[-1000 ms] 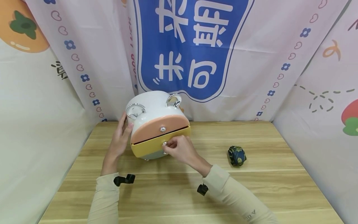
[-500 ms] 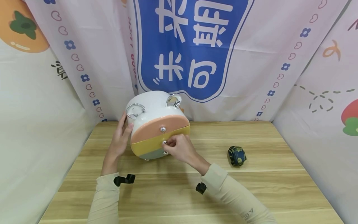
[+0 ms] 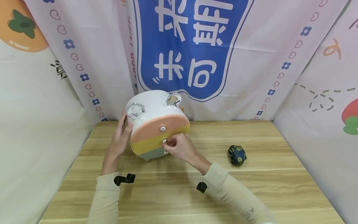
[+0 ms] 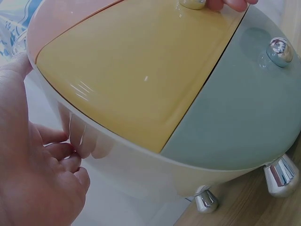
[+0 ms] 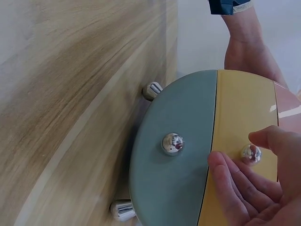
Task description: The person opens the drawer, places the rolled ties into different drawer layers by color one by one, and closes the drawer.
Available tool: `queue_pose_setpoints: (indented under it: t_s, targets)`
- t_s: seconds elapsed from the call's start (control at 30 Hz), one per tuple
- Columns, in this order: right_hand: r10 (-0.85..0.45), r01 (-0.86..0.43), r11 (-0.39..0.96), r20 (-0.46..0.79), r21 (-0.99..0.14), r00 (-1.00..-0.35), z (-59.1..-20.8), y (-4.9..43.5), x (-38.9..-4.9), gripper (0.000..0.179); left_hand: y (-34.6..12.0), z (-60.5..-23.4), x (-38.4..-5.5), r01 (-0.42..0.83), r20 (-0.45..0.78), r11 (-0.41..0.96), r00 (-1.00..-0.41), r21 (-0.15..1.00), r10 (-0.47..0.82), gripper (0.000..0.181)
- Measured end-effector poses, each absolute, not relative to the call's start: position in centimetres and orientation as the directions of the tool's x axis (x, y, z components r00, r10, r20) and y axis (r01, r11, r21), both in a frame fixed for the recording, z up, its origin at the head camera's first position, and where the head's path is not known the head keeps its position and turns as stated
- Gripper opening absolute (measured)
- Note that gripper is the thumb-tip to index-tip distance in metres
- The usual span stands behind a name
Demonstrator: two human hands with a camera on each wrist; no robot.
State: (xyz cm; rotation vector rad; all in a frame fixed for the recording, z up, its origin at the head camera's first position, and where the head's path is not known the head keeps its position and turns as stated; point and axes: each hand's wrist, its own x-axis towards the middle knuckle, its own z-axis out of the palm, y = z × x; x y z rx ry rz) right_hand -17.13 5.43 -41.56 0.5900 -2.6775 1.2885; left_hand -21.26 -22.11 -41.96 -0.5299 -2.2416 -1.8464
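Observation:
A small rounded cabinet (image 3: 149,104) with a white glossy shell stands at the back of the table, its front facing me. Three drawer fronts make up its face: pink (image 3: 151,130), yellow (image 4: 136,70) and grey-green (image 5: 181,117), each flush with the shell. The left hand (image 3: 119,141) rests against the cabinet's left side, thumb near the front rim and fingers along the shell. At the yellow drawer, the right hand (image 3: 181,147) has thumb and fingers around its silver knob (image 5: 250,154). A second silver knob (image 5: 172,144) shows on the grey-green drawer.
A dark blue bundle with a yellow-green pattern (image 3: 237,155) lies on the wooden table (image 3: 251,186) to the right. Silver ear-like loops (image 3: 135,110) top the cabinet, and silver feet (image 5: 123,210) hold it up. Printed cloth (image 3: 246,77) hangs behind.
The yellow drawer has moved inward, and the dark gap above it has gone. The right hand has gone slightly forward with it; the left hand has kept its place.

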Motion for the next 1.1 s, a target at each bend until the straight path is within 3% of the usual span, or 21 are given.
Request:
queue_pose_setpoints:
  t_s: [0.6, 1.1]
  targets:
    - [-0.219, -0.251, 0.627, 0.143, -0.737, -0.965, -45.0, 6.5, -16.9, 0.019, -22.2, -42.1, -21.4, 0.387, 0.366, 0.164, -0.919, 0.907, 0.146, 0.071]
    - [-0.243, -0.287, 0.607, 0.171, -0.741, -0.955, -47.0, 5.2, -17.1, 0.018, -22.3, -42.1, -21.3, 0.376, 0.352, 0.174, -0.923, 0.910, 0.155, 0.073]
